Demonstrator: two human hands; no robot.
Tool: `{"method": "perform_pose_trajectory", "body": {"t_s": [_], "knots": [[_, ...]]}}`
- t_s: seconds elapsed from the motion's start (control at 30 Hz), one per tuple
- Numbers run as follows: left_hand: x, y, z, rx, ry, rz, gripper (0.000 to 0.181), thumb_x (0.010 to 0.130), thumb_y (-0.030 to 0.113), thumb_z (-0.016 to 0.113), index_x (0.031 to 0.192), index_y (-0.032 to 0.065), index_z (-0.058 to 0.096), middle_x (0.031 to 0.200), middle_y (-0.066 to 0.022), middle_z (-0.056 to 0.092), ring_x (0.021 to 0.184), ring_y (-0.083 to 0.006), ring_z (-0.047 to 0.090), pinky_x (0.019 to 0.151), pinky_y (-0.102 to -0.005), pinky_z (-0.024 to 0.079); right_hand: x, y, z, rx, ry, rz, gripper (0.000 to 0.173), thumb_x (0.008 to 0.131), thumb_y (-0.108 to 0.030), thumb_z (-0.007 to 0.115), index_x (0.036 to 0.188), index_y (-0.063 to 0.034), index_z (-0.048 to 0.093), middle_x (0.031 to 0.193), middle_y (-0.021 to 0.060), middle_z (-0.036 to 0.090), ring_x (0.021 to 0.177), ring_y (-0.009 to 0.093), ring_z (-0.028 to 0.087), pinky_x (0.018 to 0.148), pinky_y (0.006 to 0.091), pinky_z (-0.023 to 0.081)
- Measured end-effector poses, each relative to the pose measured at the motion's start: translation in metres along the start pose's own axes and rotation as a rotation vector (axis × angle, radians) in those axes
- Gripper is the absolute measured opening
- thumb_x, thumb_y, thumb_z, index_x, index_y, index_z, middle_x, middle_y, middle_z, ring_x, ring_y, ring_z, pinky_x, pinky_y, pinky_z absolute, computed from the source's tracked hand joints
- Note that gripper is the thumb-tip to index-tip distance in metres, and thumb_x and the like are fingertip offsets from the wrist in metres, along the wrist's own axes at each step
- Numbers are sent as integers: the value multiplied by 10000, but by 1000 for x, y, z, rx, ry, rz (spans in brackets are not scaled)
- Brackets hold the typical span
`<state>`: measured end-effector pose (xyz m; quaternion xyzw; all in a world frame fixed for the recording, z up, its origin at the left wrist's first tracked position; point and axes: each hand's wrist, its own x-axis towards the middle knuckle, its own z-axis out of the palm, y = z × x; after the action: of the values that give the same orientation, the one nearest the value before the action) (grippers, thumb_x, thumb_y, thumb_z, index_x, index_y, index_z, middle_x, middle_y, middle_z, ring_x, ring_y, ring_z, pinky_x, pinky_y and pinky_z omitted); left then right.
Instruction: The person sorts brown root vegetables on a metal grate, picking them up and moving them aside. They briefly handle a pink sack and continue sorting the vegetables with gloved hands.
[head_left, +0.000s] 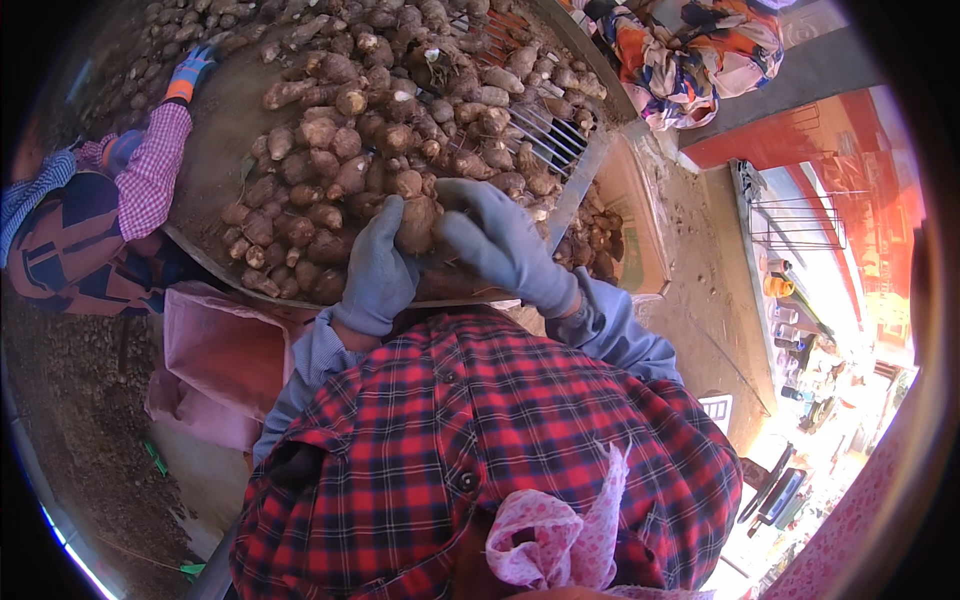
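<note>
A round brown taro corm (418, 226) is held in front of my chest, above the near edge of the sorting table. My left hand (380, 266), in a grey-blue work glove, grips it from the left with the thumb along its upper side. At the corm's right edge is my right hand (501, 244), gloved alike, with curled fingers. Whether those fingers pinch anything is unclear. Just beyond the hands lies a heap of taro corms (322, 157), large and small, with soil on them.
A metal bar grate (551, 139) shows through the heap, beside a carton (641, 217) with small corms. Left of me stands a pink woven sack (225, 345). A co-worker's gloved hand (193, 71) reaches over the table at far left. Patterned cloth (697, 60) appears at top right.
</note>
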<state>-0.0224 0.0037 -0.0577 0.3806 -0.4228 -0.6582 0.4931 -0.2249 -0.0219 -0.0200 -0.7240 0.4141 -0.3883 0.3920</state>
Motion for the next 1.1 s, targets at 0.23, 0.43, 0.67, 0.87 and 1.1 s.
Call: {"method": "perform_pose_trajectory", "body": {"t_s": [0.23,0.43,0.67,0.87,1.1], "knots": [[-25,-1,0,578,9,170,607,1078,255,625,1564,-24,391,1292,-110,666,1198,-213,661,1063,-347,522,6,-4,49,-561,307,-527,219,871,-288,801,940,-112,692,696,14,532,575,194,590,510,366,437],[-38,-34,-19,473,-166,125,897,864,142,835,1595,-31,344,1360,-149,623,1244,-217,631,1096,-359,503,-11,-10,22,-519,202,-728,174,850,-219,815,893,-118,679,676,-5,525,568,187,578,500,357,411],[-65,49,-31,794,113,189,521,876,37,753,1356,-32,563,1076,-94,720,945,-234,712,827,-295,575,-14,36,-93,-383,268,-161,100,1005,-156,694,985,-60,717,762,67,687,674,195,706,578,326,555],[-192,29,-248,1564,725,274,333,985,123,692,1267,-42,631,1061,-161,751,939,-314,727,839,-424,591,-62,93,-172,-642,249,-19,265,965,-118,711,1218,-57,757,1111,145,752,1051,333,706,901,415,554],[-202,21,-280,1474,1075,-223,360,1086,261,594,1222,-46,725,1185,-232,750,1003,-350,723,883,-488,573,-31,107,-68,-784,-167,-244,354,988,-265,713,1333,-188,716,1424,126,623,1281,366,591,1073,468,489]]}}
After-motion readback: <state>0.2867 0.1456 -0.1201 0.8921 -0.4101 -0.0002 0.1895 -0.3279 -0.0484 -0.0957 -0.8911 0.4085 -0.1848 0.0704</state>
